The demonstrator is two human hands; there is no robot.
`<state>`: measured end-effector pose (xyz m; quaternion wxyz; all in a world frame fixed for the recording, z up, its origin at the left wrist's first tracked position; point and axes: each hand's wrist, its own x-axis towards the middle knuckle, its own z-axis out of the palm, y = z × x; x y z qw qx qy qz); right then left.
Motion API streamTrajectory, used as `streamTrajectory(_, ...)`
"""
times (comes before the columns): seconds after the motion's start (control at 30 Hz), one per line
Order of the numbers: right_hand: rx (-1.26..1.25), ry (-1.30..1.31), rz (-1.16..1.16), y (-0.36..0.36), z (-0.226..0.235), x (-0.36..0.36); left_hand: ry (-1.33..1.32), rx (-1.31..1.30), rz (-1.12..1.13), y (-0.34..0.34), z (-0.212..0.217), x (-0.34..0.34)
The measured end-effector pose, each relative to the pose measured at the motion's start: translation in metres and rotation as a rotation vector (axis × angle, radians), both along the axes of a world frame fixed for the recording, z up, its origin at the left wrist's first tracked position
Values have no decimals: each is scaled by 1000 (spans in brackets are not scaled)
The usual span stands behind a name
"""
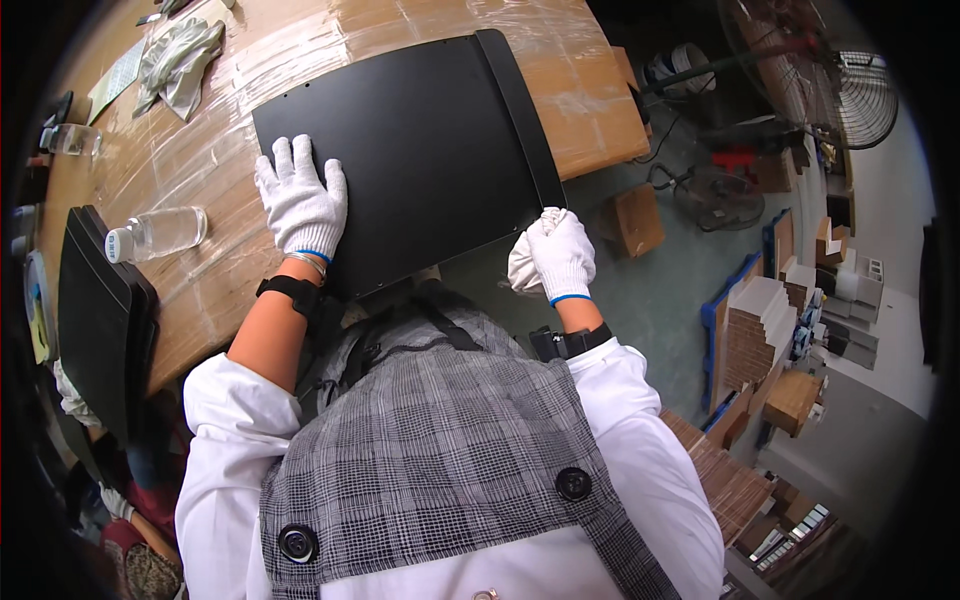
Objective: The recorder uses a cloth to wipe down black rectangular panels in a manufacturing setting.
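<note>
Presently the right hand is closed around a bunched white cloth at the near right corner of a black panel, while the left hand lies open on its upper face, fingers spread. The panel lies across the near edge of the film-wrapped table, slightly overhanging; heavy pressure on that unsupported side might tip it, and the slick film could let it slide. Farther left, a clear bottle could be knocked if the panel swung. Beyond the table's right edge is a fan.
</note>
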<state>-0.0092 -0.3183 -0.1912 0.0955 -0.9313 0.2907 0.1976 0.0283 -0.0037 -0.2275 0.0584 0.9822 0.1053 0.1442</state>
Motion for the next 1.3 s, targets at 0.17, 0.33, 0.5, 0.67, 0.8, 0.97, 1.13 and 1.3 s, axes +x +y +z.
streamTrajectory(0.17, 35, -13, 32, -13, -18, -4, 4, 13, -3, 0, 1, 1)
streamTrajectory(0.33, 120, 27, 8, -23, -6, -18, 11, 26, 5, 1, -1, 0)
streamTrajectory(0.5, 163, -120, -8, -7, 7, -14, -3, 16, -4, 0, 0, 0)
streamTrajectory(0.67, 84, -185, -126, 6, -2, -8, 20, 34, -2, -1, 2, 1)
streamTrajectory(0.8, 30, -134, -61, 6, -9, -5, -2, 14, -4, 0, 0, 0)
streamTrajectory(0.97, 121, -207, -73, -42, -21, -19, 14, 19, -6, -1, 0, 0)
streamTrajectory(1.13, 898, 94, -85, -92, 1, -29, -5, 22, -1, -1, 2, 0)
streamTrajectory(1.3, 1755, -261, -230, -53, 69, 29, 44, 28, 32, 2, 5, -1)
